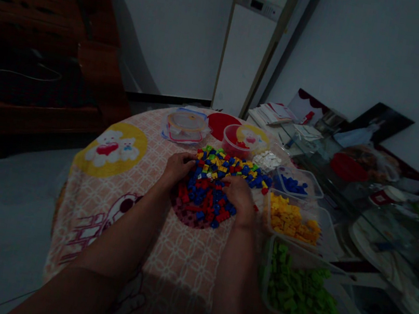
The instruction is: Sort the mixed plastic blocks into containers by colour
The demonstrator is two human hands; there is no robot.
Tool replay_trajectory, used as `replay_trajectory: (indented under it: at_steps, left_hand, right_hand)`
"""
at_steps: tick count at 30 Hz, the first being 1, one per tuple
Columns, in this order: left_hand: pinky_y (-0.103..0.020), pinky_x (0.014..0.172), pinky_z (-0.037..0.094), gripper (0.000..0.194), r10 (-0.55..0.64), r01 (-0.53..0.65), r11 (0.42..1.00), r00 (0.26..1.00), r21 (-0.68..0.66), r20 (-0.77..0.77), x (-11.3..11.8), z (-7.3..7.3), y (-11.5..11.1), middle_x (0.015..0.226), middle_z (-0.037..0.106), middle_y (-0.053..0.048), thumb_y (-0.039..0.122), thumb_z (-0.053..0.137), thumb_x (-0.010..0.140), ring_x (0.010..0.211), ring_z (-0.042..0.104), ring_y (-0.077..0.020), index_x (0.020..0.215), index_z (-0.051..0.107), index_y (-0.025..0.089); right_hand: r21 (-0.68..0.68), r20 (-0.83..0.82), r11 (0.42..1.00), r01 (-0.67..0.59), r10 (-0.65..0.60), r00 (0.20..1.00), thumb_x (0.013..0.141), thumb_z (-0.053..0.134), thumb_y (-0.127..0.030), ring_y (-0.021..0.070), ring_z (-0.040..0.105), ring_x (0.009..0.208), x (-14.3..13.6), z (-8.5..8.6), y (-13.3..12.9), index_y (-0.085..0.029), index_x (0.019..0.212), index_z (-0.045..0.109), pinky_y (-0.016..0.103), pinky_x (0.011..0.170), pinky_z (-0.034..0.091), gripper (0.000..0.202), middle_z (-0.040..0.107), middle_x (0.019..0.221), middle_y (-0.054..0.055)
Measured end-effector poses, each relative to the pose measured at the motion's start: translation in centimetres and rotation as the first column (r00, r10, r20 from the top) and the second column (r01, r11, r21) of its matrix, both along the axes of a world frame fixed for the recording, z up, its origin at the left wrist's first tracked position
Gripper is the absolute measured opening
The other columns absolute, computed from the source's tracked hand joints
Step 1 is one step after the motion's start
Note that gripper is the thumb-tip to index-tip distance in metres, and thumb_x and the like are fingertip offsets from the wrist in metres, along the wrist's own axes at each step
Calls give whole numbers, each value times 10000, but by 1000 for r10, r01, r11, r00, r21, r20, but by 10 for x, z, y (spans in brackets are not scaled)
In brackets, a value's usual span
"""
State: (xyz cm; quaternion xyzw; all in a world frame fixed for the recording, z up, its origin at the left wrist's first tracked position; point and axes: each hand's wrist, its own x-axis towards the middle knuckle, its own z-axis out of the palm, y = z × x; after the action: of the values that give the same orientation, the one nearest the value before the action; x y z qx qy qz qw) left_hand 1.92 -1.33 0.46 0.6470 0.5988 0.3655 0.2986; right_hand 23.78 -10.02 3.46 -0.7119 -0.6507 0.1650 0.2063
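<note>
A mixed heap of small building bricks in red, blue, yellow and green lies on the patterned tablecloth. My left hand is at the heap's left edge, its fingers and thumb apart and touching the bricks. On the right side, my right hand reaches into the pile with curled fingers drawn together. Whatever they hold is too small and dark to make out. Red and blue bricks mostly fill the near part of the heap, while yellow and green ones show more at the back.
Clear boxes at right hold blue bricks, yellow bricks and green bricks. White bricks and a tub with red bricks stand behind the heap. Stacked lids lie at the back. A cluttered glass table adjoins.
</note>
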Motion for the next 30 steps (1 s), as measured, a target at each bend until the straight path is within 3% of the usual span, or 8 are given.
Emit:
replay_trajectory:
  at_steps: [4, 9, 12, 15, 22, 25, 28, 30]
  left_hand:
    - [-313, 917, 545, 329, -9, 9, 1000, 1000, 4, 23, 0, 0, 0, 1058, 798, -45, 263, 619, 791, 939, 723, -223, 1061, 800, 210]
    - [-313, 906, 551, 334, -2, 2, 1000, 1000, -6, 20, 1, 2, -1, 1046, 799, -51, 256, 623, 787, 934, 726, -227, 1064, 801, 199]
    - [-310, 891, 553, 334, -7, 7, 1000, 1000, -9, 18, 1, 3, -1, 1043, 800, -50, 251, 624, 788, 941, 726, -231, 1068, 799, 198]
    - [-304, 882, 551, 324, -8, 8, 1000, 1000, -11, 13, 0, 4, -2, 1037, 801, -51, 249, 629, 793, 943, 726, -231, 1064, 797, 193]
    - [-305, 901, 548, 335, -18, 18, 1000, 999, -3, 32, 0, 0, -1, 1053, 797, -59, 261, 624, 793, 932, 727, -223, 1072, 792, 186]
    - [-317, 908, 549, 360, -20, 20, 1000, 999, -7, 27, -1, -3, 1, 1060, 796, -61, 276, 612, 796, 939, 726, -227, 1098, 786, 189]
    - [-317, 918, 547, 358, -15, 15, 1000, 1000, -5, 21, -1, -4, 2, 1078, 794, -57, 274, 610, 793, 955, 725, -228, 1094, 789, 200]
    - [-316, 920, 547, 357, -15, 15, 1000, 999, 3, 29, -1, -3, 1, 1083, 794, -52, 271, 608, 793, 956, 724, -227, 1093, 790, 207]
  right_hand:
    - [27, -12, 1000, 15, -15, 1000, 738, 696, -104, 233, 703, 998, -2, 0, 0, -279, 923, 807, 327, 921, 510, 277, 786, 1037, 41]
    - [21, -357, 998, 60, -48, 933, 697, 732, -156, 152, 647, 620, 3, 2, 1, -239, 758, 748, 242, 629, 508, 105, 679, 616, -39]
    - [-42, -546, 988, 152, -150, 824, 729, 697, -198, 124, 567, 450, 5, 7, 0, -200, 797, 712, 210, 459, 433, 70, 606, 514, -58]
    - [-70, -699, 966, 247, -225, 679, 739, 653, -187, 121, 568, 410, 6, 13, -2, -167, 876, 671, 193, 383, 402, 140, 628, 534, -47]
    - [10, -918, 893, 450, -170, 359, 688, 713, -185, 129, 661, 517, 15, 11, -6, -149, 975, 635, 213, 501, 560, 299, 690, 631, -17]
    - [24, -952, 816, 578, -158, 263, 690, 731, -209, 144, 680, 545, 26, 7, -2, -136, 1007, 624, 253, 550, 602, 342, 681, 650, -10]
    - [48, -978, 661, 749, -122, 170, 707, 716, -214, 174, 743, 744, 42, 4, 5, -122, 1179, 592, 328, 720, 649, 497, 702, 796, 18]
    - [95, -981, 550, 830, -88, 170, 728, 698, -221, 200, 742, 986, 53, 2, 7, -133, 1358, 502, 383, 859, 632, 666, 709, 1041, 85]
